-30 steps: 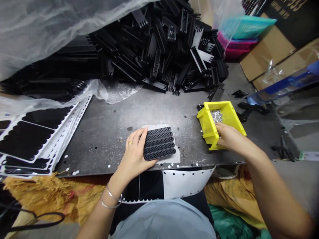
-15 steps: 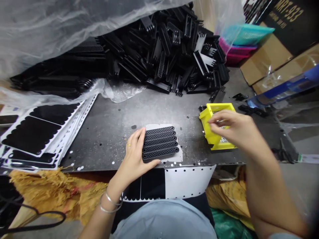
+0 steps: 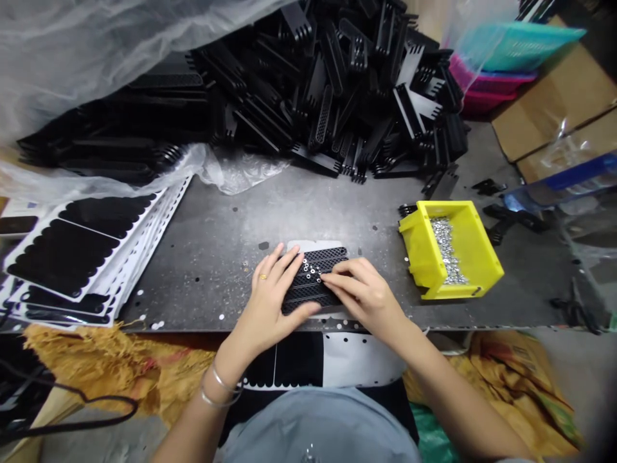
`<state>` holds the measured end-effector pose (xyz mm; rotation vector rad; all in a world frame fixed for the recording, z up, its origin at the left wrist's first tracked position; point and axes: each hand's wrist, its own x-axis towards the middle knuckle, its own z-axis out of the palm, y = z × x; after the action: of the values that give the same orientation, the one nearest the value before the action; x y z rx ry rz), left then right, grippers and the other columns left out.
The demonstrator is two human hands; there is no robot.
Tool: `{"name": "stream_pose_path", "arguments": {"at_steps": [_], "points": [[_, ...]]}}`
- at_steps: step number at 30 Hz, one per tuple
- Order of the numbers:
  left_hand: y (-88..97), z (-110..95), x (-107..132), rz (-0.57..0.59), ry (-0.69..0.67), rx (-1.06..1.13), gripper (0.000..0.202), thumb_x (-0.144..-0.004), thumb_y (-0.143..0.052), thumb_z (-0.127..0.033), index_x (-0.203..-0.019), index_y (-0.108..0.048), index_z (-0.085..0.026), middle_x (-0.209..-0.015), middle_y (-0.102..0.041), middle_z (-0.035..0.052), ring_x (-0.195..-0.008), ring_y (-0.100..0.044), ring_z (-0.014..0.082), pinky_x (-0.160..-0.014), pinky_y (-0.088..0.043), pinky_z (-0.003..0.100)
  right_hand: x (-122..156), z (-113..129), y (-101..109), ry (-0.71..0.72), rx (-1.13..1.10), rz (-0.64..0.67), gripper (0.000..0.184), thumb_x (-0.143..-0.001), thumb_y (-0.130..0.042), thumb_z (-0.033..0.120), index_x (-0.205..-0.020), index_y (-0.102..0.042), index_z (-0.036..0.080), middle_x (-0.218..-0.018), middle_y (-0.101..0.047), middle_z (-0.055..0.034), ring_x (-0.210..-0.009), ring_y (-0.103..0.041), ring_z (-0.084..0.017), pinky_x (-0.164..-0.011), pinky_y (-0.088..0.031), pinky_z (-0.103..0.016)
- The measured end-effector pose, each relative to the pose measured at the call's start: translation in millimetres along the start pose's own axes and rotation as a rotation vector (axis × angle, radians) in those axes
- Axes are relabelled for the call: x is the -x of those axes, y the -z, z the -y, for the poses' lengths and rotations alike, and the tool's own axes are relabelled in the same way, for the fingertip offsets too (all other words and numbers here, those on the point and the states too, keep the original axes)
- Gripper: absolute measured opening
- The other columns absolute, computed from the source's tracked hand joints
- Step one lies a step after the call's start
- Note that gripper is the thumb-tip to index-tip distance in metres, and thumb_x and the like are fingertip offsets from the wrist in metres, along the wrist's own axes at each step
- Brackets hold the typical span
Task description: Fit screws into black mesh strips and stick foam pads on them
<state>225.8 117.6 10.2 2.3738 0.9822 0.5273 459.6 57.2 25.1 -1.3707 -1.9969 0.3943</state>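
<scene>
A stack of black mesh grille strips (image 3: 315, 273) lies on a white sheet on the grey metal table (image 3: 337, 206). My left hand (image 3: 270, 296) rests on the stack's left end, fingers stretched flat. My right hand (image 3: 364, 296) lies over its right end, fingertips pressed together near several small silver washers (image 3: 308, 267) scattered on the mesh. A yellow bin (image 3: 450, 251) holding small silver hardware stands to the right, apart from both hands.
A big heap of black plastic comb-like parts (image 3: 337, 90) fills the back under clear plastic film. Sheets with black adhesive shapes (image 3: 77, 257) lie at left. Cardboard boxes (image 3: 549, 109) and pink and teal trays (image 3: 491, 64) stand at back right.
My right hand left the yellow bin and moved left onto the grille stack. Small silver washers now lie on the mesh. My left hand stayed on the stack.
</scene>
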Motion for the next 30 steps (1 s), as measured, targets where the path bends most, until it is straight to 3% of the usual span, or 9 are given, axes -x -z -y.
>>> {"name": "stream_pose_path", "arguments": {"at_steps": [2,4,9,14,18,23,30], "points": [[7.9,1.9,-11.3,-0.061,-0.026,-0.016,0.046,-0.106,-0.053,-0.033,-0.152,-0.049,-0.031,-0.150,-0.061,0.0082,-0.153,-0.041,0.0293,-0.126,-0.024,0.058,-7.9,-0.8,0.8,-0.026,-0.006,0.024,0.019,-0.104,-0.058,0.022,-0.116,-0.072,0.021,-0.101,-0.073,-0.0078,-0.094,-0.062,-0.021,-0.087,-0.057,-0.042],[16.1,4.9,-25.2,-0.084,-0.097,-0.059,0.031,-0.107,-0.050,-0.022,-0.132,-0.066,-0.031,-0.128,-0.075,0.0030,-0.139,-0.057,0.0246,-0.126,-0.025,0.056,-18.2,-1.1,2.7,-0.051,-0.009,0.078,0.018,-0.105,-0.056,0.024,-0.110,-0.073,0.021,-0.099,-0.073,-0.0068,-0.093,-0.061,-0.022,-0.087,-0.054,-0.042],[30.7,10.1,-50.0,-0.024,-0.243,-0.150,0.020,-0.106,-0.053,-0.023,-0.107,-0.073,-0.027,-0.105,-0.079,-0.0007,-0.119,-0.067,0.0209,-0.124,-0.028,0.054,-37.2,-3.6,12.3,-0.076,0.064,0.174,0.020,-0.104,-0.055,0.022,-0.114,-0.073,0.022,-0.100,-0.073,-0.0068,-0.095,-0.059,-0.023,-0.085,-0.048,-0.040],[34.6,12.5,-45.6,-0.077,-0.231,-0.245,0.014,-0.105,-0.056,-0.024,-0.105,-0.069,-0.024,-0.105,-0.077,0.0012,-0.110,-0.069,0.0204,-0.120,-0.036,0.050,-43.8,-10.1,15.6,0.019,0.130,0.253,0.016,-0.104,-0.059,0.026,-0.106,-0.074,0.021,-0.097,-0.072,-0.0051,-0.094,-0.059,-0.022,-0.081,-0.044,-0.037],[34.2,20.0,-31.6,-0.198,-0.175,-0.293,0.011,-0.103,-0.059,-0.019,-0.108,-0.068,-0.021,-0.108,-0.078,0.0042,-0.106,-0.071,0.0212,-0.112,-0.046,0.047,-38.4,-26.2,23.0,0.015,0.324,0.114,0.018,-0.105,-0.057,0.026,-0.101,-0.074,0.023,-0.096,-0.075,-0.0049,-0.091,-0.060,-0.022,-0.077,-0.040,-0.039],[28.5,26.7,-17.4,-0.246,-0.174,-0.261,0.016,-0.101,-0.062,-0.016,-0.114,-0.070,-0.021,-0.114,-0.079,0.0053,-0.105,-0.075,0.0209,-0.101,-0.057,0.040,-20.7,-44.6,26.6,0.082,0.400,0.064,0.020,-0.105,-0.056,0.023,-0.116,-0.073,0.024,-0.112,-0.077,-0.0067,-0.100,-0.065,-0.023,-0.084,-0.044,-0.040],[20.3,28.2,-9.5,-0.299,-0.280,-0.247,0.030,-0.097,-0.066,-0.010,-0.126,-0.068,-0.018,-0.125,-0.078,0.0095,-0.115,-0.075,0.0226,-0.104,-0.060,0.041,-0.8,-39.2,21.6,0.051,0.341,0.086,0.035,-0.105,-0.055,0.025,-0.139,-0.063,0.022,-0.139,-0.069,-0.0110,-0.118,-0.063,-0.028,-0.095,-0.047,-0.046]]}}
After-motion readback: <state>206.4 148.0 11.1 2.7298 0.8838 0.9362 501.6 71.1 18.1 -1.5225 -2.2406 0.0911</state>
